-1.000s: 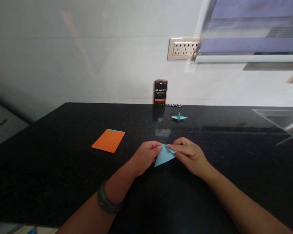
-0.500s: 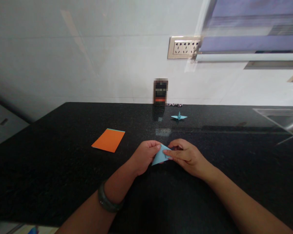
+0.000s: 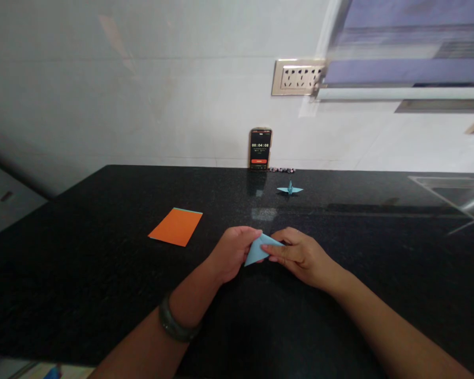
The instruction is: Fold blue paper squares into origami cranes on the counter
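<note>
A light blue folded paper (image 3: 256, 249) lies between my two hands at the middle of the black counter (image 3: 82, 273). My left hand (image 3: 232, 252) pinches its upper left edge with curled fingers. My right hand (image 3: 300, 256) presses its fingers over the paper's right side, covering part of it. A dark band sits on my left wrist. A finished blue paper crane (image 3: 289, 189) stands farther back on the counter.
An orange paper sheet (image 3: 176, 227) lies to the left of my hands. A phone (image 3: 260, 148) showing a timer leans against the white wall. A socket strip (image 3: 297, 77) is on the wall, and a sink (image 3: 456, 196) sits at the right.
My right hand slid left over the blue paper, folding its right part in, so less of the paper shows. My left hand kept its pinch.
</note>
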Demonstrator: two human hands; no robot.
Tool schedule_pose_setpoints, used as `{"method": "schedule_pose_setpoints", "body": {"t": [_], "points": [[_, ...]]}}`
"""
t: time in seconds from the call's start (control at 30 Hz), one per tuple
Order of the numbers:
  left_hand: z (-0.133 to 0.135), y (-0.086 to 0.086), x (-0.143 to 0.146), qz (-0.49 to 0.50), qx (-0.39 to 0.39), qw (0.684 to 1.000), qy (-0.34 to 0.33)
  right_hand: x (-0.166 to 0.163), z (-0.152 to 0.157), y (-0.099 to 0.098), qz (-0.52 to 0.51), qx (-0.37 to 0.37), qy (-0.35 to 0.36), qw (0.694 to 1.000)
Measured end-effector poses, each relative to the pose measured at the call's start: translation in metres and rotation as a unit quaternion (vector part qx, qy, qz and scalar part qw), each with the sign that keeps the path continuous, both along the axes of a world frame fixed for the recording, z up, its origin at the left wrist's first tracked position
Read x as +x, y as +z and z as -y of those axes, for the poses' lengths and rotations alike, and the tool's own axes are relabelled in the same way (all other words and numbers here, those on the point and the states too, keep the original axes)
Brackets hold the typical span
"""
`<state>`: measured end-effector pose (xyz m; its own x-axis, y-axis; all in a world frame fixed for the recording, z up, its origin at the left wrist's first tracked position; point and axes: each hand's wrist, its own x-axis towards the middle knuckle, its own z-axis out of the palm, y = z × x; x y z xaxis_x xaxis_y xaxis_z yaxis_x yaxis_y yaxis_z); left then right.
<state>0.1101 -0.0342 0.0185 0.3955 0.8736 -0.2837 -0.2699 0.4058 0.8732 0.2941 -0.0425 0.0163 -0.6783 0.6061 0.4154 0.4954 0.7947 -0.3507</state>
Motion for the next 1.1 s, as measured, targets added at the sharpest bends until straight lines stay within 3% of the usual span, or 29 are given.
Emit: {"method": "schedule_pose_setpoints", "body": {"t": [0.1,0.2,0.33,0.47,0.7,1.1], "points": [[0.0,-0.004,0.0,-0.06,0.036,0.997,0.025,-0.002,0.002,0.002,-0.027,-0.034,0.013,0.999],[0.0,-0.005,-0.001,-0.115,0.07,0.99,0.051,-0.006,0.003,0.004,-0.141,-0.113,-0.017,0.983],[0.001,-0.004,-0.001,-0.149,0.076,0.985,0.034,-0.012,0.002,0.003,-0.275,-0.296,-0.165,0.9],[0.003,-0.001,0.001,-0.121,0.038,0.992,0.005,-0.015,0.001,-0.001,-0.252,-0.443,-0.157,0.846],[0.006,0.003,0.004,-0.148,-0.011,0.989,-0.018,-0.016,0.002,-0.003,-0.263,-0.49,-0.175,0.813],[0.006,-0.002,0.006,-0.127,0.01,0.992,0.0,-0.016,0.003,-0.003,-0.265,-0.483,-0.176,0.816]]}}
